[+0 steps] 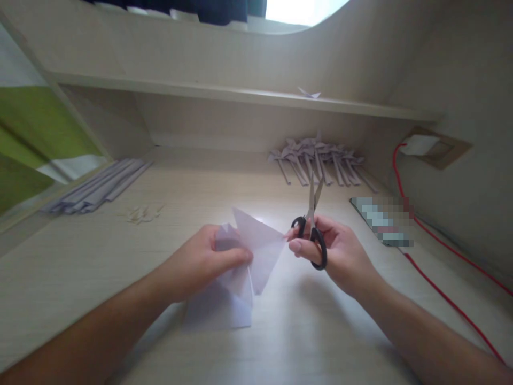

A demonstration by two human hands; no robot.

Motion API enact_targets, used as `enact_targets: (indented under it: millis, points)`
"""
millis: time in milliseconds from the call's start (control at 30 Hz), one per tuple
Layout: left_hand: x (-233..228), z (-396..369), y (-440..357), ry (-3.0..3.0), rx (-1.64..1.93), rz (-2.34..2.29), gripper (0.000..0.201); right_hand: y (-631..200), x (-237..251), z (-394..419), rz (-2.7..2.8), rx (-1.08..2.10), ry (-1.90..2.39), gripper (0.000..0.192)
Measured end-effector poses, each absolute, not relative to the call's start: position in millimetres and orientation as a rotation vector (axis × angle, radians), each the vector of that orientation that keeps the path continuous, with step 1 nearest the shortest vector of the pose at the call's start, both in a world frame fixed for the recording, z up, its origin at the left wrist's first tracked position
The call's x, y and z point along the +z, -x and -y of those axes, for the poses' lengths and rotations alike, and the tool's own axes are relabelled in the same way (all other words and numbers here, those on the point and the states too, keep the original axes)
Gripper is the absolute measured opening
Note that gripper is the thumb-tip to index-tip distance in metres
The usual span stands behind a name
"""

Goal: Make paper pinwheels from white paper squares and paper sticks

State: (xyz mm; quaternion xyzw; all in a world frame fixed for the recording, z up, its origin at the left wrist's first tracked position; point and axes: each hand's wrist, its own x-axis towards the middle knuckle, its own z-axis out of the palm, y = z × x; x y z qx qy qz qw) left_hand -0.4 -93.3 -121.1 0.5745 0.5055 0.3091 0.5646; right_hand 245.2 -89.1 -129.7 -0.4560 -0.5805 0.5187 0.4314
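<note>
The left hand (200,262) has its fingers closed on a folded sheet of white paper (250,256), held just above the near middle of the desk (200,192), one pointed flap aimed right. The right hand (336,251) grips black-handled scissors (311,224), fingers through the loops; the long axis runs near to far, the slightly parted blades pointing away. Folded paper pieces (316,160) lie piled far right, paper strips (100,184) far left, and a red cable (441,289) runs along the right.
</note>
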Motion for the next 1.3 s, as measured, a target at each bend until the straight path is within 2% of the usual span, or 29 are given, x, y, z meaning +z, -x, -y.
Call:
enact_targets:
  millis: [100,233,400,567,800,1133,1300]
  points:
    - [-120,96,-3,-1.444,0.553,-1.179,0.013,-240,-125,93,1.472,1.365,1.068,0.026]
    - [-123,96,-1,-1.450,0.564,-1.124,0.014,-237,-123,95,1.522,1.359,1.108,0.022]
    - [-125,93,0,-1.226,0.920,-1.108,0.023,-230,-124,91,1.455,1.265,1.103,0.026]
    - [-126,94,-10,-0.880,1.298,-1.007,0.046,-220,-134,90,1.300,1.276,1.124,0.030]
    - [-135,97,-13,-1.277,0.966,-1.178,0.022,-216,-148,96,1.252,1.221,1.117,0.030]
    - [-136,93,-9,-1.298,0.973,-1.186,0.029,-218,-145,101,1.280,1.228,1.184,0.032]
    - [-135,95,-11,-1.234,0.959,-1.157,0.024,-219,-145,106,1.315,1.276,1.115,0.028]
